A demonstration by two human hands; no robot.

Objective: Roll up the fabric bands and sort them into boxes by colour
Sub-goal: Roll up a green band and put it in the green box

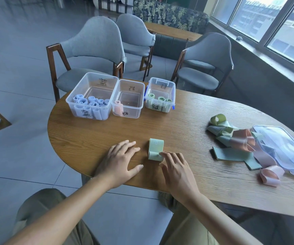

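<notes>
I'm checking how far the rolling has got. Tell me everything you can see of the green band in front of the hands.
The green band is a pale green, matte strip of fabric lying on the wooden table, with faint print on its far part. Its near end curls up into a fold. The right hand touches that end with its fingertips; the left hand rests flat on the table beside it, apart.

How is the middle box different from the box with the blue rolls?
The middle box holds one pink roll; the box with the blue rolls holds many, crowded at its near end. The middle box looks smaller. Both are clear plastic, open-topped, marked with black handwriting, and stand side by side on the wooden table.
</notes>
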